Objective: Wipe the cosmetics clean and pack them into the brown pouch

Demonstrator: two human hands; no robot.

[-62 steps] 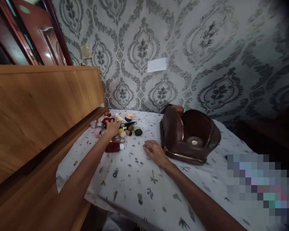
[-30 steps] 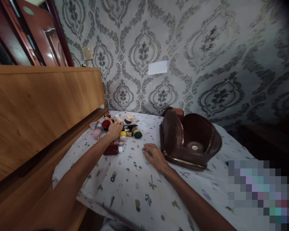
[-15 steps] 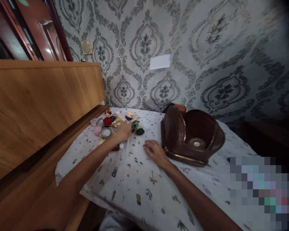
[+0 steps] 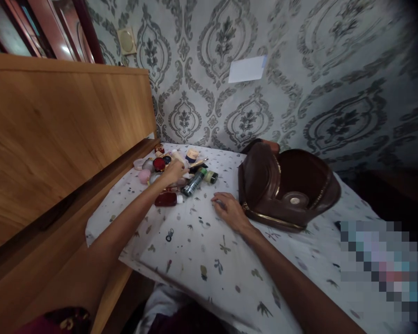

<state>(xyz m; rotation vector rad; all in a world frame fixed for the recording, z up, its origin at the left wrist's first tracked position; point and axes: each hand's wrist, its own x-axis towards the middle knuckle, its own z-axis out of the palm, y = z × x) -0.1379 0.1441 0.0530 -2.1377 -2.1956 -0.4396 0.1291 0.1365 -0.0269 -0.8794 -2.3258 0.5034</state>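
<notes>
The left hand's fingers bend down over a pile of small containers (image 4: 166, 160); whether they grip any of it I cannot tell, as the left hand (image 4: 174, 173) hides what is beneath. Just right of it a green tube (image 4: 194, 183) lies aslant, near a small pale-green jar (image 4: 211, 176) with a dark end. A dark red bottle (image 4: 166, 199) with a white cap lies on the pile's near side, and a pink round item (image 4: 144, 176) sits at its left. The right hand (image 4: 230, 212) rests on the patterned cloth (image 4: 195, 239), fingers loosely curled and relaxed, just beside an open brown bag (image 4: 261, 174). Beyond stand the patterned wall (image 4: 212, 104) and, at left, a wooden panel (image 4: 69, 120).
</notes>
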